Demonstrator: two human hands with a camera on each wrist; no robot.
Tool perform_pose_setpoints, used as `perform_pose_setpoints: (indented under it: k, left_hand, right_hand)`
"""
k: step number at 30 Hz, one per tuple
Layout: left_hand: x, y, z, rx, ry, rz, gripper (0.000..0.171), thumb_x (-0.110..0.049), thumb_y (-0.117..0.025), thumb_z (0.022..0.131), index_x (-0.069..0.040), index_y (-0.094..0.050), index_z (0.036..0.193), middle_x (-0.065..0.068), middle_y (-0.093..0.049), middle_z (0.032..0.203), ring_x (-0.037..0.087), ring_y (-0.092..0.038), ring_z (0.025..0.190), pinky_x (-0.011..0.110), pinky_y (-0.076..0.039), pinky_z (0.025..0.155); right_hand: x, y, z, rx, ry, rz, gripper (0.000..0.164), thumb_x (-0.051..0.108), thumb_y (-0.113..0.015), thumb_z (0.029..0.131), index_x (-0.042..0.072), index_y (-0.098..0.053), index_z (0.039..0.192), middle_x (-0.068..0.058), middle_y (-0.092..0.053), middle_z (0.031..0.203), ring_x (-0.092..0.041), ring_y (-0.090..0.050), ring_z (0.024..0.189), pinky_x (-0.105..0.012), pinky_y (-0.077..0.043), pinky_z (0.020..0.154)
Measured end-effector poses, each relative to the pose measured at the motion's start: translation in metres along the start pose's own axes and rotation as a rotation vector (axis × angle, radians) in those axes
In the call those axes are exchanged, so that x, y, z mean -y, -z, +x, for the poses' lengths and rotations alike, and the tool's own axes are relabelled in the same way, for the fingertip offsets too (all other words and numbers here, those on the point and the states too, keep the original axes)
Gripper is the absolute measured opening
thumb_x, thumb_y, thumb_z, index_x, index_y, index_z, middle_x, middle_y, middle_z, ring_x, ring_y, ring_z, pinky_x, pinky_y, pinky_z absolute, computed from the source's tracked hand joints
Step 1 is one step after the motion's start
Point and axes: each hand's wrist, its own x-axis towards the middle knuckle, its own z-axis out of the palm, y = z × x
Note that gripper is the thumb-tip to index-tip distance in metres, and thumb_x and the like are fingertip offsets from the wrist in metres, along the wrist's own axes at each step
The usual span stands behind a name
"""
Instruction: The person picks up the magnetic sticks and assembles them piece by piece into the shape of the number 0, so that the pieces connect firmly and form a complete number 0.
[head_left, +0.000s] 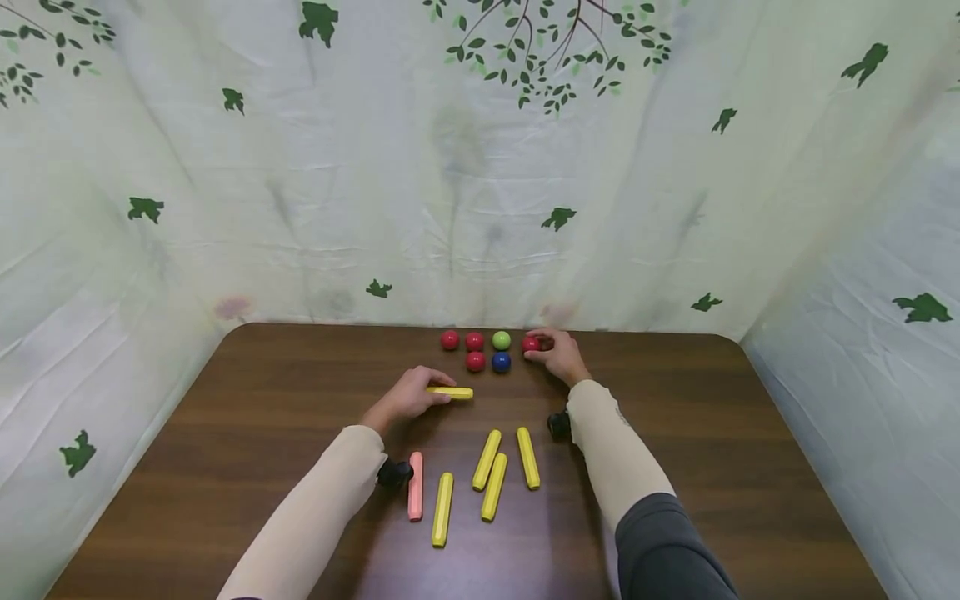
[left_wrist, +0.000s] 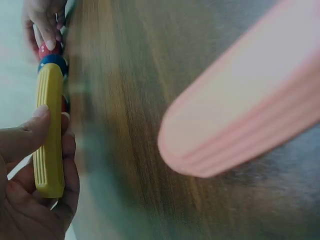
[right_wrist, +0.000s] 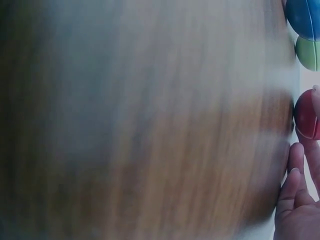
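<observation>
Between thumb and fingers, my left hand [head_left: 411,394] grips a yellow ridged stick [head_left: 462,393], held crosswise near the balls. The left wrist view shows the thumb along one side of this stick [left_wrist: 48,145] and fingers curled behind it. My right hand [head_left: 562,357] pinches a red ball [head_left: 530,344] at the right end of the far row; fingers hide part of it. Left of that ball are a green ball [head_left: 501,340], a blue ball [head_left: 501,362] and several red balls, including one [head_left: 474,342] in the far row and another [head_left: 476,362] in the near row.
Closer to me, a pink stick [head_left: 416,487] lies beside the left wrist camera. Several yellow sticks, such as one [head_left: 442,510] near the front, lie on the brown wooden table [head_left: 675,433]. A leaf-patterned cloth [head_left: 480,250] hangs behind the table's far edge.
</observation>
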Motion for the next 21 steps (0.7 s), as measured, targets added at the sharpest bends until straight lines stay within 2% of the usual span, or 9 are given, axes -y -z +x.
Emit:
perform_pose_setpoints:
  k: [5, 12, 17, 21]
  left_hand:
    - [0.003, -0.002, 0.011, 0.033, 0.013, -0.019, 0.021, -0.006, -0.069, 0.087, -0.004, -0.072, 0.108, 0.008, -0.069, 0.106, 0.023, -0.057, 0.095, 0.042, -0.044, 0.091]
    - [0.005, -0.009, 0.022, 0.005, 0.007, -0.067, 0.022, -0.009, -0.071, 0.086, -0.010, -0.074, 0.108, 0.007, -0.069, 0.112, 0.024, -0.057, 0.105, 0.042, -0.043, 0.096]
    - [0.002, -0.009, 0.027, 0.000, 0.075, -0.132, 0.023, -0.007, -0.073, 0.084, -0.008, -0.074, 0.107, 0.008, -0.069, 0.111, 0.022, -0.057, 0.103, 0.041, -0.043, 0.095]
    - [-0.001, -0.010, 0.031, -0.012, 0.122, -0.164, 0.023, -0.009, -0.074, 0.084, -0.006, -0.074, 0.106, 0.009, -0.069, 0.110, 0.021, -0.056, 0.098, 0.037, -0.046, 0.089]
  right_hand:
    - [0.001, 0.001, 0.001, -0.003, -0.001, 0.023, 0.037, 0.009, -0.076, 0.083, 0.006, -0.066, 0.118, -0.016, -0.065, 0.115, -0.030, -0.059, 0.102, -0.043, -0.047, 0.092]
    - [0.001, 0.001, 0.002, 0.004, -0.009, 0.056, 0.037, 0.009, -0.077, 0.082, 0.006, -0.067, 0.117, -0.017, -0.066, 0.111, -0.030, -0.060, 0.101, -0.043, -0.047, 0.090]
    - [0.000, 0.001, 0.002, -0.004, -0.011, 0.069, 0.037, 0.006, -0.077, 0.081, 0.005, -0.067, 0.116, -0.017, -0.066, 0.112, -0.031, -0.060, 0.100, -0.043, -0.048, 0.090]
    - [0.000, -0.001, 0.002, -0.018, -0.018, 0.058, 0.037, 0.006, -0.077, 0.081, 0.005, -0.067, 0.116, -0.016, -0.066, 0.113, -0.029, -0.060, 0.100, -0.042, -0.048, 0.089]
